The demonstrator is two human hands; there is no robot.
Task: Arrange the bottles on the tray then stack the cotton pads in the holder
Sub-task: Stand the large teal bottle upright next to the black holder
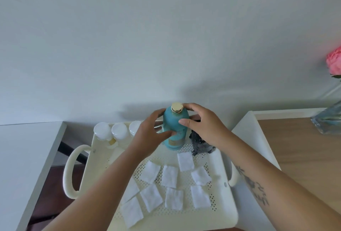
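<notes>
A teal bottle (pixel 175 121) with a gold cap stands upright at the back middle of a cream perforated tray (pixel 227 203). My left hand (pixel 149 132) wraps its left and front side. My right hand (pixel 201 125) grips its right side, with a finger up at the cap. Three white-capped bottles (pixel 119 132) line the tray's back left corner, the third partly hidden by my left hand. A dark, see-through holder (pixel 198 144) sits just right of the teal bottle, partly behind my right hand. Several square white cotton pads (pixel 169 176) lie scattered flat on the tray's front half.
The tray has looped handles on both sides (pixel 71 171). A white surface (pixel 27 147) lies to the left across a gap. To the right is a wooden tabletop (pixel 304 147) with a glass vase (pixel 330 120) holding a pink flower (pixel 335 62). A plain wall rises behind.
</notes>
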